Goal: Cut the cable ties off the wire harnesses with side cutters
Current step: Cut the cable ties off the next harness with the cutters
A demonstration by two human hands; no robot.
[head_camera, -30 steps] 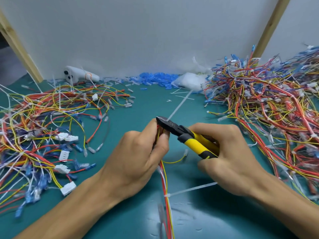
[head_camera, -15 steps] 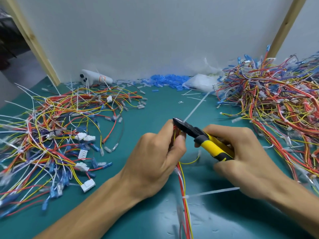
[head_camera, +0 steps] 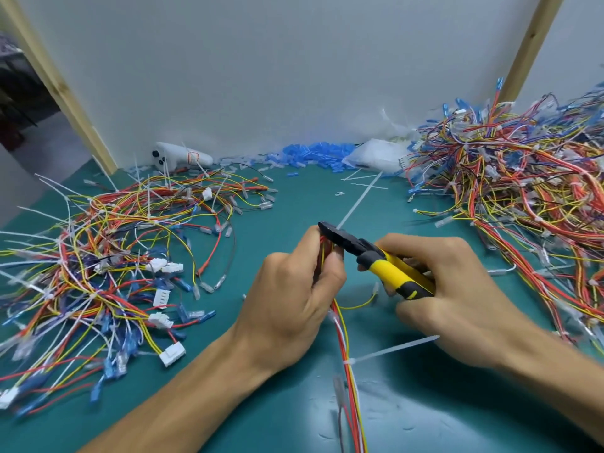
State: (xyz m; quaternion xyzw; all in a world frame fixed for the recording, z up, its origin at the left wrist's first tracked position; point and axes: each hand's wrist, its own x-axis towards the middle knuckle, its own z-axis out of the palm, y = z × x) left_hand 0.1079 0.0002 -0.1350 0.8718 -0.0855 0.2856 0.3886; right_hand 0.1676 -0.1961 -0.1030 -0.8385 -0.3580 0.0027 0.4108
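Yellow-handled side cutters (head_camera: 372,256) gripped in right hand (head_camera: 457,295), tips at cable tie (head_camera: 359,201); left hand (head_camera: 294,295) pinches wire harness (head_camera: 341,335).

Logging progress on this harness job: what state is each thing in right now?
Left hand, grips the harness.
Right hand, grips the side cutters by the handles.
Side cutters, jaws look closed at the upper cable tie.
Upper cable tie, tail points away; cut or not, cannot tell.
Lower cable tie, uncut, fastened round the harness.
Left heap, tangled loose wires.
Right heap, tangled loose wires.
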